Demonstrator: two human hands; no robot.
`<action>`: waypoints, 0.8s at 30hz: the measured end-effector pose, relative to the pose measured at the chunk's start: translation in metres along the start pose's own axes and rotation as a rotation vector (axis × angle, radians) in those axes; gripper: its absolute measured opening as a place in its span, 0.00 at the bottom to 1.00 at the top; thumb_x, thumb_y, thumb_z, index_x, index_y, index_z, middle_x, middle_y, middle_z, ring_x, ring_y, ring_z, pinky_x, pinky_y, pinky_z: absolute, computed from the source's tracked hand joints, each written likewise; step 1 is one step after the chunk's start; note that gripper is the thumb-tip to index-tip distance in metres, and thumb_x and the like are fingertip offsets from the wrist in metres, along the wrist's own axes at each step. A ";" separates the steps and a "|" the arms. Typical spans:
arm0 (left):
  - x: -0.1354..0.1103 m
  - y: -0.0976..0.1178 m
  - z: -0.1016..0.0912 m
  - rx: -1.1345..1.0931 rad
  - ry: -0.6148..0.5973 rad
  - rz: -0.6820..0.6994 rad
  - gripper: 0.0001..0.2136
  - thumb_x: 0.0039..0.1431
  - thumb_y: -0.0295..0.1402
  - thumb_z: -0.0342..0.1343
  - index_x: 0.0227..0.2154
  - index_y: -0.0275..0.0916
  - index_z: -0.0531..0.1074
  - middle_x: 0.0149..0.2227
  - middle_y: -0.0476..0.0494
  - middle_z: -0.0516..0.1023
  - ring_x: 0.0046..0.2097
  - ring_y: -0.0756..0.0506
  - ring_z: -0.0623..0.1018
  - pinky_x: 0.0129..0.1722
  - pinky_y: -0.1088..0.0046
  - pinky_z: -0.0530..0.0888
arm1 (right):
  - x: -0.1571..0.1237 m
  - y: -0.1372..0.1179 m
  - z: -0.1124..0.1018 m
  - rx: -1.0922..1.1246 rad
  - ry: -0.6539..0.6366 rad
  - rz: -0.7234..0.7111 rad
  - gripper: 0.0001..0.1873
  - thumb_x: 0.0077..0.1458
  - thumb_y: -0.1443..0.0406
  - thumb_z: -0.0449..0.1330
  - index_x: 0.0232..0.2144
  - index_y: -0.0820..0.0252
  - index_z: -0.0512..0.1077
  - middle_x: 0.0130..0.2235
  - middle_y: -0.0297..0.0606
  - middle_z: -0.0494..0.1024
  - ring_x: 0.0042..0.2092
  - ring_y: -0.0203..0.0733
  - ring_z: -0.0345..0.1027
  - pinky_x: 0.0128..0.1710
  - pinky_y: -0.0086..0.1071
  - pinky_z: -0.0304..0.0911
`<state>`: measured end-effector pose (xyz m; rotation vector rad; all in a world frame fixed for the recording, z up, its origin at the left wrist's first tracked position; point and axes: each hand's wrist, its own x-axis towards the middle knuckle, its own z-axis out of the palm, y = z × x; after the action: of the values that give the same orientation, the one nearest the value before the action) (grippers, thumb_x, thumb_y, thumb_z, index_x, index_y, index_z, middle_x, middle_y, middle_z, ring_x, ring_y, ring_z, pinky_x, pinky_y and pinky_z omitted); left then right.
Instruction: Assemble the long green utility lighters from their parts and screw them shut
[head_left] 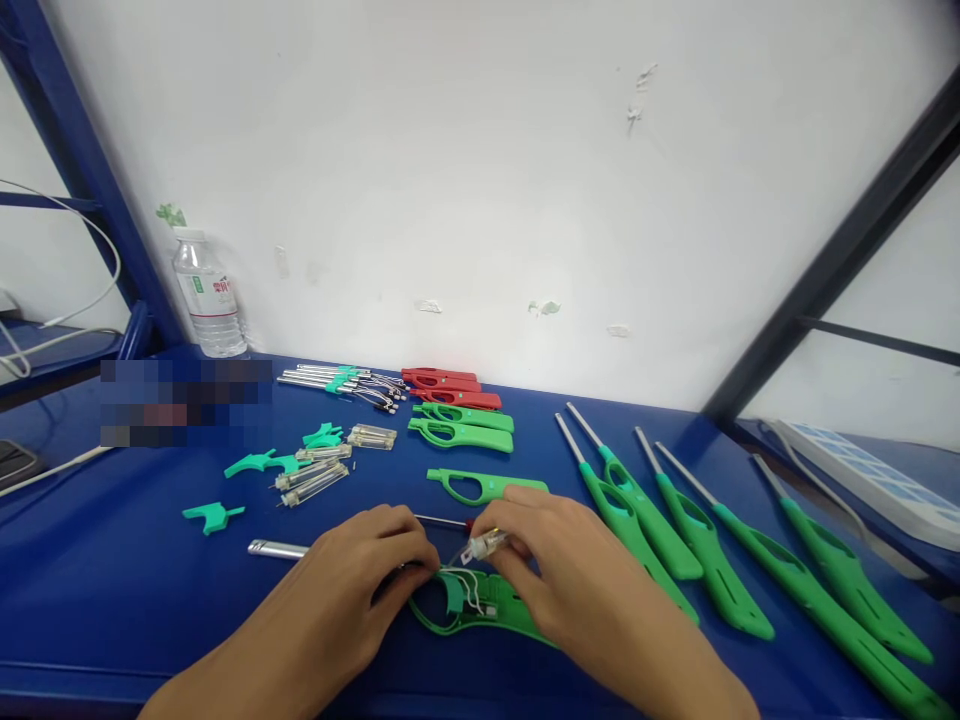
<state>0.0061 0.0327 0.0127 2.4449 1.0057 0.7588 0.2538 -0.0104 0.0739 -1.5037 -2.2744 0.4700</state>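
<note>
A green lighter half-shell [517,605] lies at the front of the table, inner side up, with a teal trigger [454,592] and white wires in it. My right hand [559,560] pinches a clear fuel tank [487,545] with a pale valve end, just above the shell. My left hand [367,570] is closed at the shell's front end, thumb and fingers together; what lies between them is hidden. From beneath that hand a silver metal tube [277,550] sticks out to the left. Behind both hands lies a thin screwdriver [442,521], partly covered.
Farther back lie teal triggers [214,516], clear tanks [319,483], wired metal tubes [330,378], red shells [454,397] and green shells [487,487]. Several long green lighters [712,570] spread rightward. A water bottle [210,300] stands against the wall at left.
</note>
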 end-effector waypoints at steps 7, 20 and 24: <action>-0.001 0.000 0.001 0.029 -0.001 0.015 0.13 0.74 0.24 0.56 0.40 0.47 0.83 0.42 0.49 0.84 0.44 0.44 0.84 0.45 0.72 0.77 | 0.003 -0.006 0.001 0.001 0.022 -0.008 0.14 0.78 0.71 0.57 0.41 0.52 0.79 0.43 0.32 0.82 0.45 0.46 0.78 0.46 0.39 0.63; -0.003 -0.001 0.003 0.057 0.003 0.039 0.13 0.75 0.24 0.56 0.41 0.47 0.84 0.43 0.49 0.84 0.43 0.44 0.84 0.44 0.70 0.78 | 0.012 -0.008 0.007 -0.022 0.104 -0.080 0.11 0.78 0.71 0.58 0.43 0.53 0.78 0.44 0.32 0.84 0.47 0.48 0.79 0.48 0.41 0.64; -0.005 0.002 0.002 0.055 -0.002 0.038 0.13 0.76 0.26 0.55 0.42 0.48 0.83 0.44 0.49 0.83 0.44 0.43 0.84 0.45 0.69 0.78 | 0.014 -0.010 0.009 -0.041 0.120 -0.082 0.11 0.77 0.71 0.59 0.43 0.53 0.78 0.44 0.31 0.84 0.46 0.48 0.78 0.45 0.41 0.63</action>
<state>0.0050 0.0273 0.0109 2.5171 0.9947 0.7505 0.2368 -0.0015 0.0727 -1.4114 -2.2545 0.3027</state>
